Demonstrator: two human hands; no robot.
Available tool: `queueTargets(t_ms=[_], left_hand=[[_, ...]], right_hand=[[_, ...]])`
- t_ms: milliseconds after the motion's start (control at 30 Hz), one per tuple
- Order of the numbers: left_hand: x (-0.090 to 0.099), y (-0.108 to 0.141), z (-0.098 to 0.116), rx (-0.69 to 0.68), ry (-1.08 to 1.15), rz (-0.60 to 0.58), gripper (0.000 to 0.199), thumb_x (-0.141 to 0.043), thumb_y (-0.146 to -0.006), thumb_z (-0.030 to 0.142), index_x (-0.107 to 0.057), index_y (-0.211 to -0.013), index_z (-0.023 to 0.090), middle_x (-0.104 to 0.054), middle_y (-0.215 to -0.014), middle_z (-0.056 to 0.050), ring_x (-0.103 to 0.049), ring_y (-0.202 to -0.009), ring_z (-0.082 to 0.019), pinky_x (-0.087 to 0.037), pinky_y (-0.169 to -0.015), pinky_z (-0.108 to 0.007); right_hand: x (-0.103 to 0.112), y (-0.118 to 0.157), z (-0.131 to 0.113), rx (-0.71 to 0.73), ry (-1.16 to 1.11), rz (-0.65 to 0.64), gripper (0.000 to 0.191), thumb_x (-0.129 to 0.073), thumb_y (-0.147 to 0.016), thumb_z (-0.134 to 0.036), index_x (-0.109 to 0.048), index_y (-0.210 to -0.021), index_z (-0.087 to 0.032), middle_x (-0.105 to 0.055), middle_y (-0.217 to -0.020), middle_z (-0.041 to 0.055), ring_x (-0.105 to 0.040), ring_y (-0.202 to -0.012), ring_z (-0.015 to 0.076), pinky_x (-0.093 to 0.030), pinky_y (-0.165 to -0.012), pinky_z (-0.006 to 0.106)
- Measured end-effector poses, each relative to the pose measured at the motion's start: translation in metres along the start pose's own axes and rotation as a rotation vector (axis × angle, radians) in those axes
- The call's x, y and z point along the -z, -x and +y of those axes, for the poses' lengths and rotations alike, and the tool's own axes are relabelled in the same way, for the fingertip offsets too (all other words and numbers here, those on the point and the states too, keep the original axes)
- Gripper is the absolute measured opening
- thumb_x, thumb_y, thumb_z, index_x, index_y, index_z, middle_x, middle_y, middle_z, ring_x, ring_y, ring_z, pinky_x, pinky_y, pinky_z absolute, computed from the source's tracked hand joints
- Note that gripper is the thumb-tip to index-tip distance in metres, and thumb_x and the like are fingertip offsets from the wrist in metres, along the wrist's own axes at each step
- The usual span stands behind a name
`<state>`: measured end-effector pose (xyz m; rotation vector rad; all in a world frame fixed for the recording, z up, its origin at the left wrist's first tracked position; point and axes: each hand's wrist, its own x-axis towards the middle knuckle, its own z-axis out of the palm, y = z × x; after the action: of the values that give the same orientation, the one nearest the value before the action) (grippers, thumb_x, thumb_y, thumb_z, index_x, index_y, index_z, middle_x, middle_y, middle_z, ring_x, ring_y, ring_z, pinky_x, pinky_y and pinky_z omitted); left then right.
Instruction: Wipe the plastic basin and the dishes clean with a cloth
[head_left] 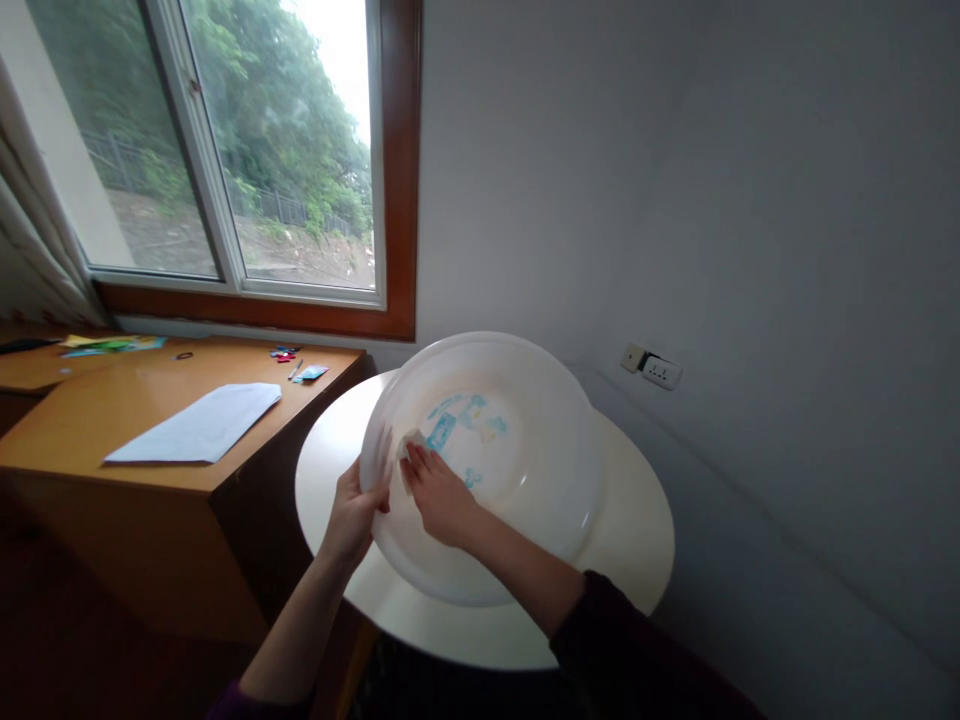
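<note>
A large white plastic basin with a blue printed picture on its bottom is tilted up over a round white table, its inside facing me. My left hand grips the basin's left rim, thumb on the inner side and fingers behind the wall. Inside the basin, my right hand presses a crumpled whitish cloth or tissue against the left inner wall, beside the blue print. The palm side of my right hand is hidden.
A wooden desk at the left holds white paper, a blue packet, a pen and small colourful items. Behind are a window and a wall; a socket is on the right wall.
</note>
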<state>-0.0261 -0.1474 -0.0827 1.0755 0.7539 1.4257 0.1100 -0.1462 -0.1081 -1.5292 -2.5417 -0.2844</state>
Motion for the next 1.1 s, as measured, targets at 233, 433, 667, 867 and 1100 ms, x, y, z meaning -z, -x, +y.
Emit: queueTargets(t_ms=[233, 433, 667, 867, 1100], left_hand=[[0.001, 0.004, 0.002, -0.009, -0.042, -0.049, 0.044, -0.047, -0.042, 0.005, -0.062, -0.082, 0.014, -0.052, -0.054, 0.005, -0.041, -0.05, -0.009, -0.031, -0.04, -0.017], [0.002, 0.005, -0.007, -0.017, -0.01, -0.004, 0.029, -0.048, -0.043, 0.007, -0.058, -0.069, 0.015, -0.046, -0.048, 0.006, -0.039, -0.046, -0.008, -0.028, -0.038, -0.017], [-0.003, 0.01, -0.011, -0.133, -0.157, -0.024, 0.017, -0.05, -0.047, 0.01, -0.056, -0.061, 0.015, -0.046, -0.047, 0.006, -0.04, -0.045, -0.009, -0.031, -0.041, -0.02], [-0.003, 0.007, -0.01, -0.159, -0.205, -0.031, 0.017, -0.049, -0.048, 0.009, -0.057, -0.062, 0.015, -0.046, -0.047, 0.006, -0.04, -0.046, -0.01, -0.031, -0.042, -0.021], [-0.01, 0.01, -0.006, -0.191, -0.269, -0.036, 0.029, -0.049, -0.05, 0.011, -0.062, -0.076, 0.015, -0.051, -0.051, 0.006, -0.043, -0.048, -0.011, -0.033, -0.043, -0.021]], right_hand=[[0.042, -0.03, 0.068, -0.405, 0.218, 0.145, 0.062, -0.036, -0.078, -0.009, -0.021, -0.136, 0.005, -0.012, -0.143, 0.0255, -0.013, -0.134, 0.0299, -0.009, -0.108, 0.047], [0.007, 0.037, 0.109, -0.587, 0.302, 0.029, 0.065, -0.037, -0.075, -0.012, -0.022, -0.137, 0.004, -0.022, -0.141, 0.024, -0.016, -0.133, 0.0305, -0.007, -0.107, 0.051], [-0.019, 0.086, 0.058, -0.405, -0.009, -0.373, 0.061, -0.042, -0.074, -0.015, -0.034, -0.133, 0.002, -0.025, -0.14, 0.0261, -0.022, -0.131, 0.0322, -0.016, -0.106, 0.051], [0.012, 0.075, 0.007, -0.178, -0.67, -0.356, 0.061, -0.028, -0.089, -0.025, 0.002, -0.142, -0.015, -0.009, -0.148, 0.0092, -0.01, -0.135, 0.0179, -0.008, -0.109, 0.045], [0.006, 0.054, -0.023, -0.24, -0.846, -0.189, 0.065, -0.017, -0.092, -0.047, 0.002, -0.141, -0.01, 0.001, -0.148, 0.0108, 0.002, -0.136, 0.018, -0.008, -0.111, 0.04]])
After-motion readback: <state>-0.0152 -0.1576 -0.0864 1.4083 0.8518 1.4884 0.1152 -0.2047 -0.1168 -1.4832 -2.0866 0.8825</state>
